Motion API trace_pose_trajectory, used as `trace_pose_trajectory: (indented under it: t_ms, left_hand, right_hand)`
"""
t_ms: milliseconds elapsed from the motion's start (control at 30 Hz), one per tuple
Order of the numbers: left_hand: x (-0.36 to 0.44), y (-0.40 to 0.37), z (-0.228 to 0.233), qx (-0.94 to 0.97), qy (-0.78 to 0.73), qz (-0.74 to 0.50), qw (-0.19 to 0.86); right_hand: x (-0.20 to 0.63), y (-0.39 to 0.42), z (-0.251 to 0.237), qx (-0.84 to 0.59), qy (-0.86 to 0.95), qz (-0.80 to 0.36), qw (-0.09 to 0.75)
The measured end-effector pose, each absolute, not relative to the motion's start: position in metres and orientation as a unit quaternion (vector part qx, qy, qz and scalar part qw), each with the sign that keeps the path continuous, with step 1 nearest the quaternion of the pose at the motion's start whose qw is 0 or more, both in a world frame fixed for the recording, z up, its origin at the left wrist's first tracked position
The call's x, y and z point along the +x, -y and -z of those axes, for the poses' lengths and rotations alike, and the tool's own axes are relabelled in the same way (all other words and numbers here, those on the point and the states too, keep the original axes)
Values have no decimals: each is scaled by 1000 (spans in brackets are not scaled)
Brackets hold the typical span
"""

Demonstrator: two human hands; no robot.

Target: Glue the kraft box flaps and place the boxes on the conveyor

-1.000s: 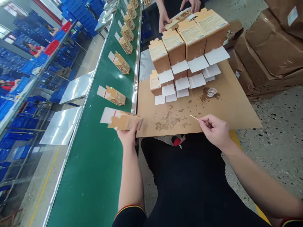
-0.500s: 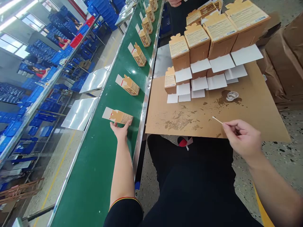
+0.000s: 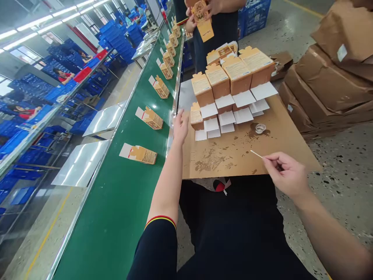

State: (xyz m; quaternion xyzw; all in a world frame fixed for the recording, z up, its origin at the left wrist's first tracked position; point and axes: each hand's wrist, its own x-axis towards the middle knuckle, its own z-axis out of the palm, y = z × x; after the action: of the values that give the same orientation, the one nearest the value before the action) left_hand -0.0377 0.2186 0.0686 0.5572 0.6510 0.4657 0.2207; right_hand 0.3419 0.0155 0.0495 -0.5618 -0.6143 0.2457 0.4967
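My left hand (image 3: 181, 127) is raised over the edge between the belt and the cardboard, fingers apart and holding nothing. Just right of it stands the nearest small carton (image 3: 197, 116), at the left end of the stacked cartons (image 3: 219, 81) with their white flaps sticking out. Between thumb and fingers of my right hand (image 3: 287, 173) is a cotton swab (image 3: 256, 154), its tip pointing left. Beyond the swab, a small clear cup (image 3: 260, 128) sits on a wet patch of the cardboard sheet (image 3: 287, 146). An open-topped carton (image 3: 143, 154) lies on the belt, apart from my left hand.
The green conveyor belt (image 3: 116, 210) runs along my left, carrying a row of cartons (image 3: 159, 86). Across the stack, a co-worker's hands (image 3: 214, 7) hold a carton (image 3: 201, 11). Brown wrapped bundles (image 3: 329, 85) are piled at the right.
My left hand has let go of the carton on the belt and moved right, toward the stack. My right hand still holds the swab. The view has shifted.
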Motion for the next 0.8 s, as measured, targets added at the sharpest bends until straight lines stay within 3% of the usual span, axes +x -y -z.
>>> trace_pose_trajectory:
  t_ms: [167,300,400,533,700,800]
  left_hand:
    - [-13,-237,-47,543,-642,-417,346]
    - [-36,-201,-39,511,-635,-464,348]
    - [-63,-162,-37,438,-650,-518,344]
    - [-85,-110,-39,355,-606,-572,423]
    - [-69,-66,-39,364,-524,-577,509]
    - [-49,-57,-36,379,-510,-575,516]
  right_hand:
    - [353,-22,-55,-587,634,-194,464]
    - [375,-51,-64,-621,652,-123,417]
    - [381,-89,-72,-639,697,-101,308]
    - [376,-138,-76,-643,736,-111,178]
    - [388,-162,-67,-621,755,-118,173]
    - [393,-148,-64,-607,751,-125,226]
